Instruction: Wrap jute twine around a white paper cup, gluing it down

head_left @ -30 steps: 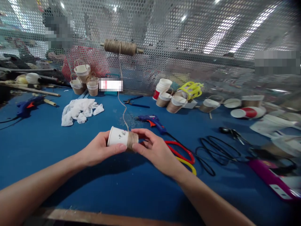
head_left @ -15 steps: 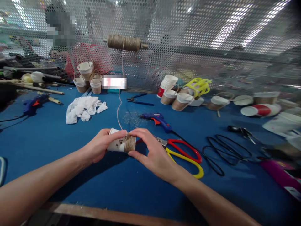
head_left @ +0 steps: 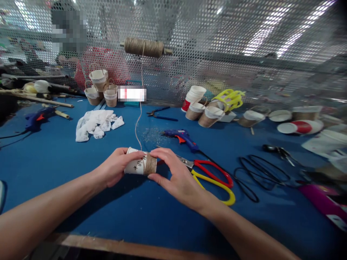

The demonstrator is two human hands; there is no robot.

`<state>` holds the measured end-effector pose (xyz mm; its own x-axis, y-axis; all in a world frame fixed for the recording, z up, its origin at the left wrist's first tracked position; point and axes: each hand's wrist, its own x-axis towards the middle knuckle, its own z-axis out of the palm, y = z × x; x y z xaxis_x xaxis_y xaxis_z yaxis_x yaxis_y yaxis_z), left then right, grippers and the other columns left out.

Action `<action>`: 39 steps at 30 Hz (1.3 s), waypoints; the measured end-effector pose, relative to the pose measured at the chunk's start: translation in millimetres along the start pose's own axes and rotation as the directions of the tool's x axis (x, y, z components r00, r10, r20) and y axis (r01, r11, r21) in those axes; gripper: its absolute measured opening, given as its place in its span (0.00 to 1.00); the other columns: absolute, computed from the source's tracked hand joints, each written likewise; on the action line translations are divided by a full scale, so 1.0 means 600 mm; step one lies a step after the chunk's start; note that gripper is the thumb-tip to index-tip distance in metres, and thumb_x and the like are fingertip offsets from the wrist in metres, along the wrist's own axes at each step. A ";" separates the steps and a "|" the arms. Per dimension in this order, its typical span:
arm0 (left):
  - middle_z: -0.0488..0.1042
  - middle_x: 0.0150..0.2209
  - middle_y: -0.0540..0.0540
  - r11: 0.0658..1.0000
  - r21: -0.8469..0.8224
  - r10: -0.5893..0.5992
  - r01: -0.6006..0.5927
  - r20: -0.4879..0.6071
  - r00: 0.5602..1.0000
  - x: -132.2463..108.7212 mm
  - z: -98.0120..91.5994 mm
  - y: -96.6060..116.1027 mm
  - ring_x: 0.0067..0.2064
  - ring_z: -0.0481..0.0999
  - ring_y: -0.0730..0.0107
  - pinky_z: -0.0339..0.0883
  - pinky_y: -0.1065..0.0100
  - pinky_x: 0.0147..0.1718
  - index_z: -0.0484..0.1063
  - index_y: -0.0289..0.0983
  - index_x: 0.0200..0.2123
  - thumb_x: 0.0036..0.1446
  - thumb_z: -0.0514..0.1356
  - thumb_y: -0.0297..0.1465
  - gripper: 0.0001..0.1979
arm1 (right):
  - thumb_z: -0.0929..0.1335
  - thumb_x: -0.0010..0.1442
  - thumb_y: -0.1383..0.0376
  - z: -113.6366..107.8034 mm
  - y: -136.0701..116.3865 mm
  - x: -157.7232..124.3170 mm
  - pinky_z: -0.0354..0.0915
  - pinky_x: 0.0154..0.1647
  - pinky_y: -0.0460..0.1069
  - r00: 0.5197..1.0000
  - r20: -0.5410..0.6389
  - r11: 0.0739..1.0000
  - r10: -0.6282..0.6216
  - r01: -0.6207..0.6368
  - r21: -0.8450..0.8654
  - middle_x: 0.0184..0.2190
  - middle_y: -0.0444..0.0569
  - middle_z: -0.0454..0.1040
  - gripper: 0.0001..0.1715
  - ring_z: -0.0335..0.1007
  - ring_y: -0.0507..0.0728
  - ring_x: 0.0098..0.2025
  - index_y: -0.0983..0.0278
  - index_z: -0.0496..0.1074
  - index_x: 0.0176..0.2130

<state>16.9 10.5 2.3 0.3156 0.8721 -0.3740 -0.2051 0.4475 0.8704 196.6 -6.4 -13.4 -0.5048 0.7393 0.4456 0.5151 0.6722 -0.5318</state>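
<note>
Jute twine, apparently being wound, bands white cup; left hand curls round left end, right hand half-open, pinching banded end, next turn likely needs tension.

Left forearm is slanting toward 2 o'clock; left hand is gripping, left thumb pointing to 3. Right forearm is slanting toward 10 o'clock; right hand is gripping, index finger arching above right thumb.
</note>
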 end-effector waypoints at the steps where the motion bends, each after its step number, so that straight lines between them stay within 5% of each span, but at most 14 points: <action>1: 0.73 0.21 0.50 1.000 -0.001 -0.002 0.002 0.006 1.000 0.000 0.000 0.000 0.22 0.67 0.78 0.56 0.75 0.23 0.74 0.30 0.24 0.43 0.64 0.32 0.09 | 0.68 0.54 0.65 0.000 0.000 0.000 0.59 0.53 0.58 1.000 0.003 1.000 -0.007 0.007 -0.006 0.47 0.54 0.65 0.22 0.60 0.59 0.52 0.62 0.59 0.48; 5: 0.75 0.22 0.49 1.000 0.010 0.006 -0.005 -0.023 1.000 0.001 -0.005 0.002 0.22 0.69 0.77 0.58 0.76 0.23 0.75 0.31 0.24 0.43 0.65 0.32 0.08 | 0.67 0.56 0.64 -0.014 -0.003 0.004 0.61 0.51 0.55 1.000 -0.007 0.999 0.025 -0.025 -0.023 0.48 0.55 0.66 0.20 0.62 0.58 0.52 0.64 0.61 0.48; 8: 0.76 0.22 0.49 0.997 0.053 0.061 -0.057 -0.072 0.996 0.004 -0.012 0.003 0.23 0.70 0.77 0.60 0.76 0.24 0.75 0.31 0.26 0.42 0.66 0.32 0.09 | 0.62 0.59 0.67 -0.045 -0.001 0.018 0.65 0.43 0.50 0.976 -0.133 0.982 0.170 -0.179 -0.057 0.40 0.52 0.71 0.09 0.68 0.55 0.43 0.65 0.67 0.40; 12: 0.77 0.24 0.47 0.990 0.097 0.111 -0.103 -0.082 0.990 0.009 -0.020 0.002 0.26 0.73 0.74 0.62 0.75 0.27 0.76 0.31 0.28 0.42 0.66 0.34 0.11 | 0.56 0.62 0.66 -0.098 0.030 0.048 0.65 0.31 0.46 0.834 -0.195 0.796 0.516 -0.551 -0.249 0.26 0.46 0.73 0.14 0.70 0.52 0.29 0.65 0.67 0.41; 18: 0.77 0.24 0.47 0.981 0.166 0.120 -0.104 -0.090 0.989 0.015 -0.022 -0.001 0.25 0.72 0.74 0.61 0.74 0.27 0.76 0.31 0.27 0.44 0.64 0.33 0.10 | 0.70 0.51 0.64 -0.119 0.129 0.063 0.64 0.38 0.52 0.732 -0.102 0.639 0.674 -0.646 -0.417 0.33 0.54 0.74 0.12 0.70 0.59 0.36 0.68 0.71 0.36; 23: 0.77 0.25 0.46 0.972 0.203 0.138 -0.117 -0.094 0.986 0.018 -0.021 -0.001 0.26 0.72 0.73 0.61 0.73 0.28 0.76 0.31 0.29 0.44 0.64 0.35 0.12 | 0.66 0.57 0.63 -0.106 0.162 0.064 0.66 0.40 0.55 0.666 -0.076 0.590 0.742 -0.703 -0.397 0.41 0.51 0.71 0.12 0.69 0.56 0.40 0.65 0.68 0.43; 29: 0.77 0.28 0.45 0.953 0.249 0.190 -0.172 -0.049 0.980 0.016 -0.022 -0.001 0.28 0.73 0.71 0.63 0.72 0.30 0.75 0.30 0.31 0.45 0.63 0.35 0.13 | 0.67 0.52 0.63 -0.116 0.096 0.053 0.66 0.36 0.51 0.719 -0.154 0.702 0.678 -0.695 -0.155 0.37 0.54 0.72 0.20 0.70 0.57 0.38 0.67 0.64 0.45; 31: 0.78 0.29 0.45 0.933 0.293 0.229 -0.210 -0.032 0.973 0.014 -0.020 -0.002 0.29 0.73 0.70 0.64 0.72 0.30 0.74 0.30 0.32 0.46 0.63 0.36 0.14 | 0.66 0.52 0.59 -0.117 0.060 0.044 0.65 0.29 0.48 0.754 -0.051 0.754 0.655 -0.647 0.110 0.28 0.47 0.71 0.16 0.68 0.53 0.29 0.66 0.66 0.39; 33: 0.78 0.30 0.45 0.907 0.347 0.261 -0.240 -0.014 0.965 0.012 -0.019 -0.003 0.30 0.74 0.68 0.64 0.71 0.31 0.75 0.31 0.33 0.47 0.62 0.36 0.14 | 0.67 0.52 0.57 -0.115 0.027 0.033 0.62 0.23 0.46 0.755 0.073 0.708 0.651 -0.639 0.300 0.19 0.42 0.66 0.14 0.63 0.50 0.22 0.66 0.67 0.33; 39: 0.77 0.31 0.45 0.773 0.543 0.340 -0.328 0.083 0.937 0.010 -0.019 -0.013 0.31 0.73 0.68 0.65 0.72 0.31 0.74 0.31 0.36 0.51 0.58 0.36 0.15 | 0.65 0.54 0.58 -0.099 -0.024 0.010 0.61 0.19 0.44 0.786 0.141 0.745 0.602 -0.616 0.255 0.20 0.42 0.68 0.13 0.62 0.48 0.19 0.66 0.70 0.34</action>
<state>9.6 14.2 -10.5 0.3027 0.9527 -0.0283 0.2406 -0.0477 0.9695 227.3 -9.6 39.7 -0.1844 0.9802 -0.0716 0.5181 0.0350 -0.8546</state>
